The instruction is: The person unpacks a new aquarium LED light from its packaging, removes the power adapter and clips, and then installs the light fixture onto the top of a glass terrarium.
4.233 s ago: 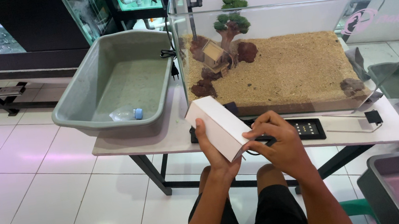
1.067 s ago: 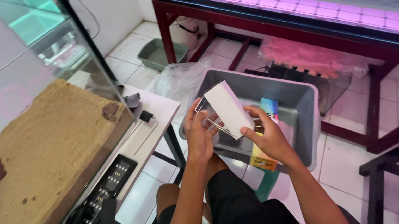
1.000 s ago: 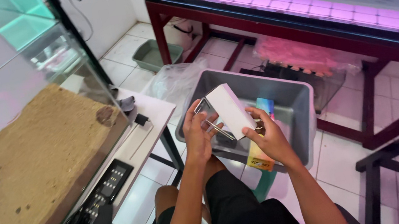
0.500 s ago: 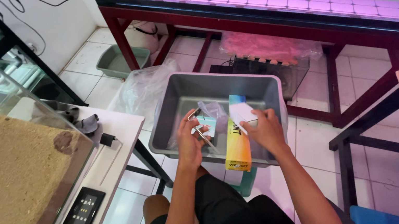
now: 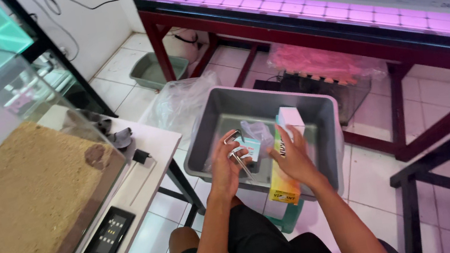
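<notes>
Grey plastic forms the tub (image 5: pixel 325 123), the landmark in view, standing on its stand beside the white counter (image 5: pixel 146 156). Over its near rim the left hand (image 5: pixel 225 165) has its grip closed on a small metal clip (image 5: pixel 233 143) and a pale teal packet (image 5: pixel 251 147). The right hand (image 5: pixel 293 155) grips a long yellow-and-white box (image 5: pixel 284 162), upright, leaning against that rim. Judged so, things are being sorted into the tub; setting one down calls for easing a grip.

Aquarium shop or fish room, sand-bottomed glass tank (image 5: pixel 21 192) on white tabletop (image 5: pixel 143 156), purple-lit red metal rack (image 5: pixel 304 19), grey plastic tubs (image 5: pixel 264 129), white tiled floor (image 5: pixel 376 181)
</notes>
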